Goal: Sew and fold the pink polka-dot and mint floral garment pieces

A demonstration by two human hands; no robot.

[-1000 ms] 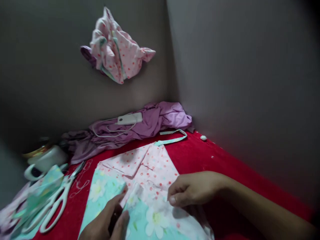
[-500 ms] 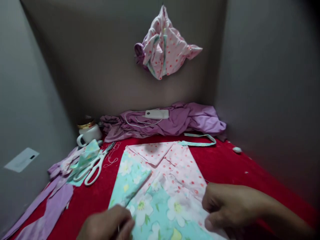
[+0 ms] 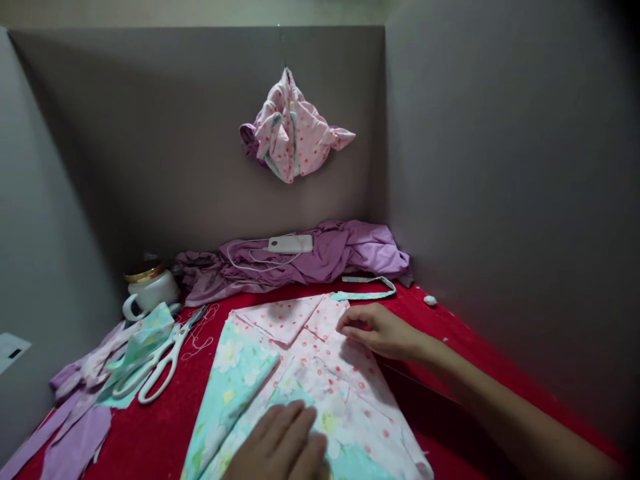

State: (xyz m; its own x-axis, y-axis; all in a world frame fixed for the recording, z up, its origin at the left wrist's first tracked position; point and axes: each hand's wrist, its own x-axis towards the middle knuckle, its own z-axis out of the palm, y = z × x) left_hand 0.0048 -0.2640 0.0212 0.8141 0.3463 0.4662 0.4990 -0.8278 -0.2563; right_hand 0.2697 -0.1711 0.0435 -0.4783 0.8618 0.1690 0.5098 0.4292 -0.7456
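A folded piece of cloth [image 3: 305, 360], pink with red dots on one side and mint green with white flowers on the other, lies on the red table cover [image 3: 450, 333]. My left hand [image 3: 280, 447] rests flat on its near part, fingers together. My right hand [image 3: 377, 330] reaches across to the cloth's far right edge, with fingertips pinching or pressing the pink layer there. A mint strap [image 3: 365, 293] trails from the cloth's far corner.
White scissors [image 3: 157, 363] lie at the left among mint and lilac scraps [image 3: 75, 427]. A white cup [image 3: 147, 293] stands behind them. Purple fabric [image 3: 320, 257] with a white power bank [image 3: 290, 243] lies along the back wall. A pink bundle [image 3: 293, 133] hangs above.
My right hand has moved from the cloth's near right side up to its far right edge. My left hand now lies flat on the near part. The view has shifted.
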